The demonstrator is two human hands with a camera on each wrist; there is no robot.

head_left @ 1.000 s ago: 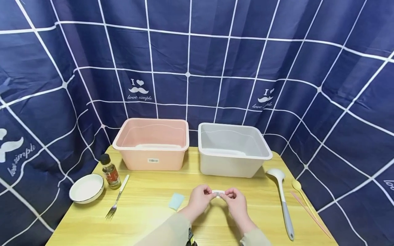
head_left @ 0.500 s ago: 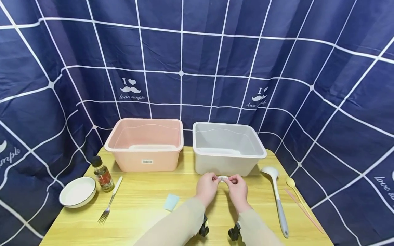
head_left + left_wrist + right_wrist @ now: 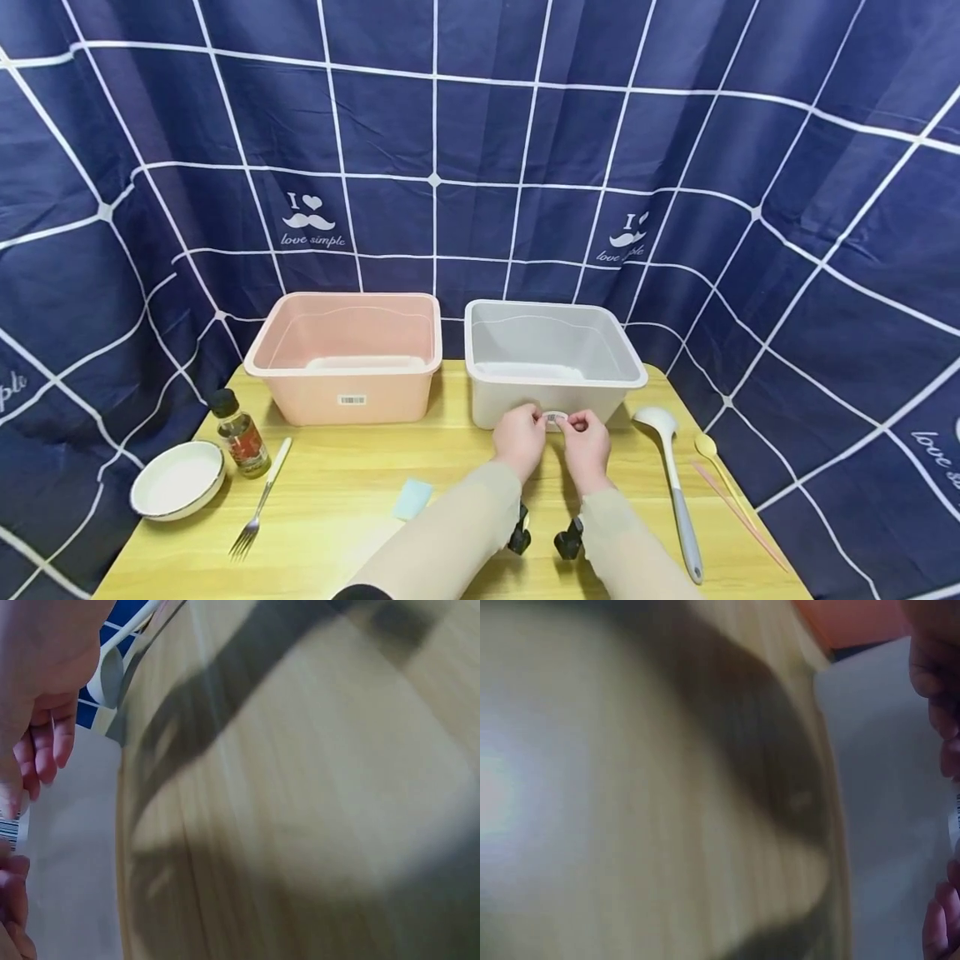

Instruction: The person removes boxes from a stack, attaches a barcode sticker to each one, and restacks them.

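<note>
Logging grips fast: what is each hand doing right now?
Left hand: pinches the barcode sticker at the grey bin.
Right hand: pinches the same sticker's other end.

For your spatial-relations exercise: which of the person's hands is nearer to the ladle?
Right. The right hand is just left of the ladle; the left hand lies farther left, beyond the barcode sticker both pinch.

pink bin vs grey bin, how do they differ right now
The pink bin has its barcode label stuck flat on its front, and no hand is near it. At the grey bin, both hands hold a barcode sticker against the front. Both are open-topped and the same shape.
</note>
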